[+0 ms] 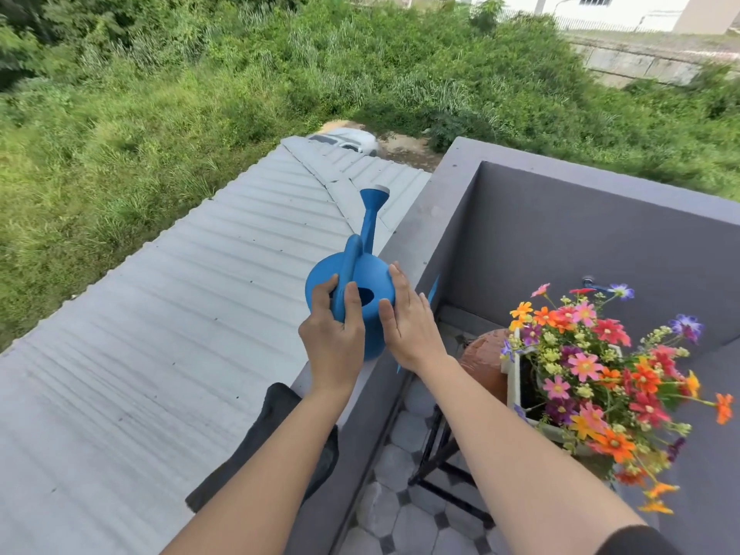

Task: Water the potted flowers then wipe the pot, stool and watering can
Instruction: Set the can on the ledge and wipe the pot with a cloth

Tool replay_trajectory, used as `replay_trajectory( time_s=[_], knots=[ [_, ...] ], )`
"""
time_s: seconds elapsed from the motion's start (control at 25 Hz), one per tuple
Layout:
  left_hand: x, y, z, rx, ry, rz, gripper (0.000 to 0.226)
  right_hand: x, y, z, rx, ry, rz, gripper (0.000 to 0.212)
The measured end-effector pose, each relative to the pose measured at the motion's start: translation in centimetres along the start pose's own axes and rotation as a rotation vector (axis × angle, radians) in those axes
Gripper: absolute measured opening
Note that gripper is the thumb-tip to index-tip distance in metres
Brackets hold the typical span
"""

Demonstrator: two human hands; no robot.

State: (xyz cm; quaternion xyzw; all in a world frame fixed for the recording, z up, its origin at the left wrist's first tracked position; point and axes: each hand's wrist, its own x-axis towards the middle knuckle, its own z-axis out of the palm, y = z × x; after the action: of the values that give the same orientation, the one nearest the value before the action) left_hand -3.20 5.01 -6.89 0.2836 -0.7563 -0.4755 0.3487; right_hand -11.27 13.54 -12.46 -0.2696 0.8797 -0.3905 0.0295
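A blue watering can (362,270) stands on top of the grey parapet wall (424,230), its spout pointing away from me. My left hand (334,334) grips the can's handle, thumb on one side and fingers on the other. My right hand (408,314) lies flat against the can's right side with straight fingers. A dark cloth (276,434) is draped over the wall near me. To the right, colourful flowers (592,366) fill a white square pot (514,378) that sits on a black metal stool (436,454), mostly hidden.
A brown round pot (486,362) stands behind the white one. Beyond the wall a corrugated metal roof (180,314) slopes away, then tall grass. The balcony floor (404,510) has hexagonal tiles. A tap (589,281) sticks out of the grey inner wall.
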Motion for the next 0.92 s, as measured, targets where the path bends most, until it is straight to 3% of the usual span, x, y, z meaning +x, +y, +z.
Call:
replay_trajectory(
  time_s=[0.24,0.36,0.48,0.68,0.8,0.92],
  knots=[
    [-1.1,-0.7,-2.5,0.004,-0.240,0.011,0.058,-3.6,-1.3,0.5,0.078,0.000,0.148,0.064],
    [-2.0,-3.4,-5.1,0.030,-0.248,-0.050,0.052,-7.4,-2.1,3.0,0.119,-0.008,0.290,0.063],
    [-3.1,-7.1,-8.0,0.296,-0.307,-0.121,0.052,-10.8,-3.3,5.8,0.103,-0.122,0.358,0.067],
    [-5.2,-11.8,-11.3,0.931,-0.493,-0.196,0.067,-13.0,-5.5,8.0,-0.008,-0.230,0.371,0.075],
    [-5.8,-12.0,-11.3,0.997,-0.490,-0.249,0.066,-13.1,-5.9,8.1,-0.254,-0.254,0.354,0.065],
    [-5.7,-11.7,-11.2,0.980,-0.381,-0.026,0.039,-12.9,-6.5,8.4,-0.331,-0.071,0.175,0.037]
  ],
)
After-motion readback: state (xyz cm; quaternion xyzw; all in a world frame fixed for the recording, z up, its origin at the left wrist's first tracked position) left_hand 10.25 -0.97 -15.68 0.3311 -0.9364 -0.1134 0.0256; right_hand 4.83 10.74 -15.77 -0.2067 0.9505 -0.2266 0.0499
